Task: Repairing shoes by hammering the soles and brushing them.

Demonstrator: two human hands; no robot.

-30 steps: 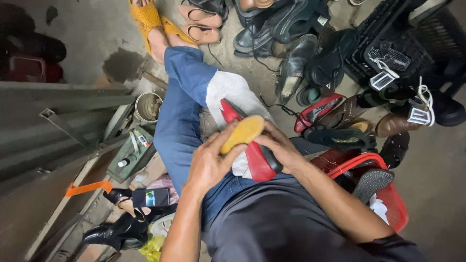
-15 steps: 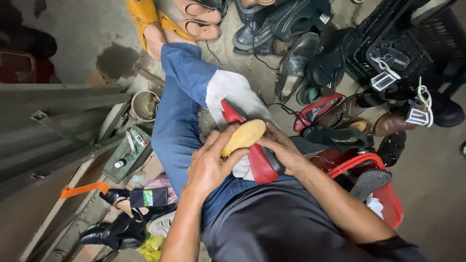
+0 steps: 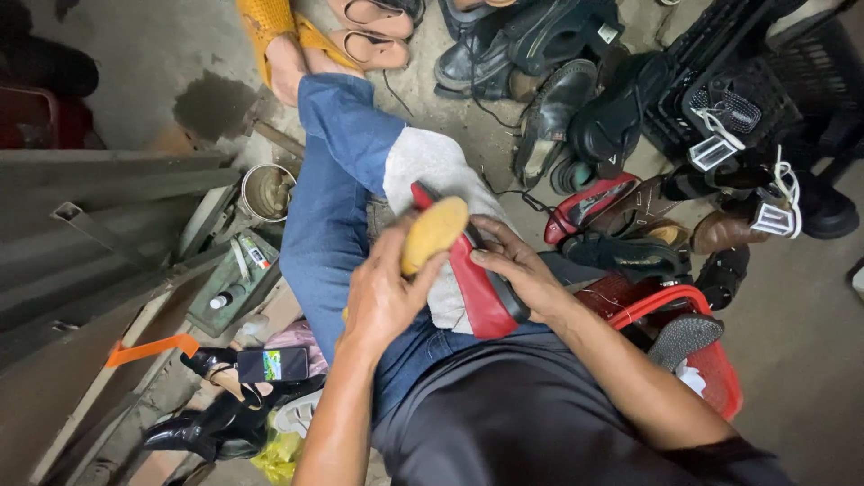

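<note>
A red shoe point(image 3: 475, 290) with a black inner edge lies sole-up across my lap, on a grey cloth point(image 3: 432, 171) over my blue-jeaned knee. My left hand point(image 3: 382, 297) grips a tan, oval sole piece point(image 3: 434, 234) and holds it against the shoe's upper end. My right hand point(image 3: 515, 265) clasps the red shoe from the right side, fingers curled over its edge. Both forearms come up from the bottom of the view.
Many dark shoes and sandals point(image 3: 585, 117) are piled on the concrete floor ahead and to the right. A red basket point(image 3: 711, 360) sits by my right elbow. On the left are a metal tin point(image 3: 265, 191), a tray of small tubes point(image 3: 236, 279), a phone point(image 3: 272, 364) and black heeled shoes point(image 3: 211, 414).
The hands and shoe stay on the lap; the left hand has shifted slightly on the tan sole piece. The view has drifted a little.
</note>
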